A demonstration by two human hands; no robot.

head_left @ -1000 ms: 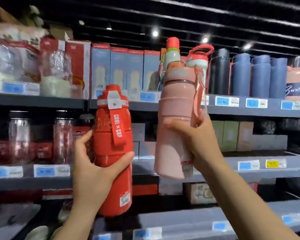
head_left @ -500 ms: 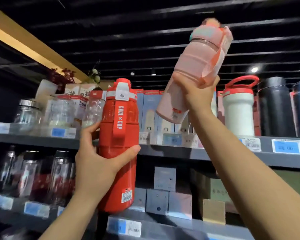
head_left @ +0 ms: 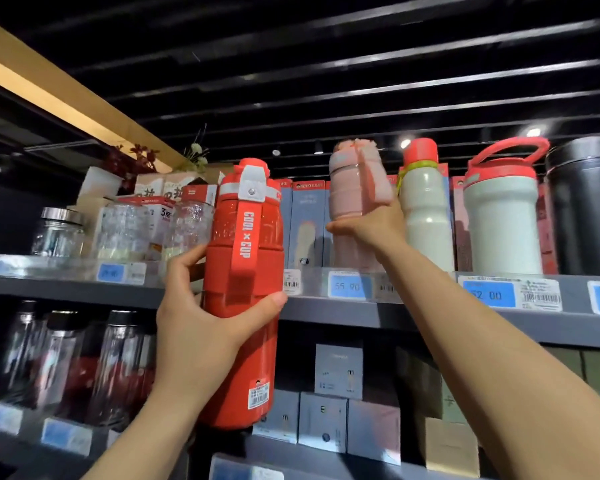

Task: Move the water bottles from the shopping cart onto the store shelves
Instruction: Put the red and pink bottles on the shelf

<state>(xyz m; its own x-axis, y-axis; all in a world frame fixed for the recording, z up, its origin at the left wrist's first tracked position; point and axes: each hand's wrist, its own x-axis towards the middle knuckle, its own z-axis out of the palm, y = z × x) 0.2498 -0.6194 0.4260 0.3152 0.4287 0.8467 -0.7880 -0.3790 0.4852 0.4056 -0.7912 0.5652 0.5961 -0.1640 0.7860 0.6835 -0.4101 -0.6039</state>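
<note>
A: Start with the hands. What does each one hold?

B: The left hand [head_left: 201, 327] is wrapped around the middle of the red bottle [head_left: 245, 289], thumb across the front, fingers curled behind. The bottle is upright in the air in front of the top shelf [head_left: 413, 318], its base hanging well below the shelf edge. The right hand [head_left: 368, 225] is closed around the lower part of the pink bottle [head_left: 355, 187], which is up at shelf level, just left of the white bottle with the red cap [head_left: 425, 209]. Whether its base touches the shelf I cannot tell; the hand and the price strip hide it.

A: How will the red one handle?

B: I judge it stiff and light: hard, glossy plastic, probably empty. The upper half looks translucent and slick, the lower band matte and ribbed, so the waist where the hand sits is the sound place to grip. The fabric strap marked COOL × CUP [head_left: 245, 237] hangs down the front and would be a loose, swinging hold.

A: And the pink one?

B: Matte, with stepped rings round the body, and a strap down its side. It looks light too, and one hand carries it easily.

A: Around them?

B: Glass jars [head_left: 58, 233] to the left, fragile neighbours. Boxes [head_left: 307, 223] stand behind, a handled white flask [head_left: 503, 220] and a dark cylinder flask [head_left: 586, 206] to the right.
</note>
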